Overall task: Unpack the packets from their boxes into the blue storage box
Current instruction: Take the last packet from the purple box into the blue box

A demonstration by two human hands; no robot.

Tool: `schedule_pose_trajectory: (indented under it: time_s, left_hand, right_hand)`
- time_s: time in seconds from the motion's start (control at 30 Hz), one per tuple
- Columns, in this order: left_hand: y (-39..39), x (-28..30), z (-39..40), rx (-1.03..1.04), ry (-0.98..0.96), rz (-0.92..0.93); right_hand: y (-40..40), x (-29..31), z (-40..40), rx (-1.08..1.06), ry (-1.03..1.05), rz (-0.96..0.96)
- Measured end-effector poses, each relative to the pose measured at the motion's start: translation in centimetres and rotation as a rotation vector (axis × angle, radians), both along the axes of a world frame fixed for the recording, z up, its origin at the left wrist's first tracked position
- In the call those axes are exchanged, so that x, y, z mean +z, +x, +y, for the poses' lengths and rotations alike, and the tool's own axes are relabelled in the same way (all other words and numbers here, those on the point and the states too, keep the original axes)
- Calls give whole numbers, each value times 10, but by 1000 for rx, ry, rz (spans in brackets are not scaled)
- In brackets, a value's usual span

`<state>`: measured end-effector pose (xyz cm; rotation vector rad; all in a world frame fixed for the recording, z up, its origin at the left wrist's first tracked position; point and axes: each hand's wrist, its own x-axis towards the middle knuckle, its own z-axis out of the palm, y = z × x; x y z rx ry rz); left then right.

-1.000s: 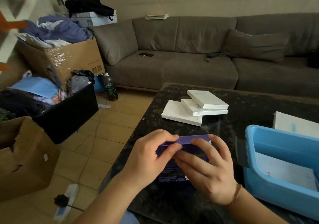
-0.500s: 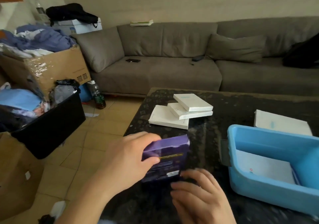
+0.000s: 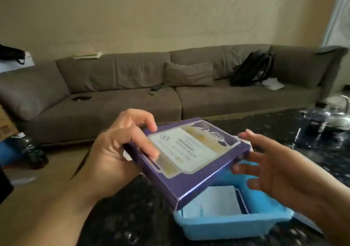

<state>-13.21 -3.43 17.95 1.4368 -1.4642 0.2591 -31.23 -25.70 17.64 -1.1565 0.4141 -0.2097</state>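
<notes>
You are looking at a purple box (image 3: 191,162) of card with a faint sheen, its pale label panel showing matt. The blue storage box (image 3: 229,225) is reading as smooth moulded plastic, and the white sheet (image 3: 217,202) lying in it as matt paper. The table (image 3: 132,217) is showing dark, speckled, polished stone. The sofa (image 3: 132,86) is presenting soft matt cloth.

One purple box (image 3: 191,158), one blue storage box (image 3: 233,225), two hands.
</notes>
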Motion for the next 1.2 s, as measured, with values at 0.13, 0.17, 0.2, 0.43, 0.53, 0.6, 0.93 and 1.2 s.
schedule_pose_trajectory:
  time_s: [0.13, 0.17, 0.2, 0.43, 0.53, 0.6, 0.93, 1.2]
  left_hand:
    - [15, 21, -87, -13, 102, 136]
    - [23, 23, -111, 48, 123, 157]
    - [33, 22, -135, 152, 159, 119]
    - [85, -22, -248, 129, 792, 607]
    - [104, -53, -273, 197, 977, 539]
    - [117, -74, -286, 187, 1139, 511]
    - [144, -137, -324, 191, 1409, 415]
    - [148, -122, -275, 403, 1389, -42]
  right_hand:
    - [18, 6, -81, -146, -78, 5]
    - [22, 6, -100, -188, -103, -4]
    - [26, 5, -120, -244, -122, -14]
    - [69, -69, -214, -430, -125, 185]
    - [87, -106, -227, -410, -284, 356]
    - [98, -129, -236, -404, -409, 419]
    - [120, -184, -259, -250, -850, 676]
    - [114, -152, -235, -284, -974, 749]
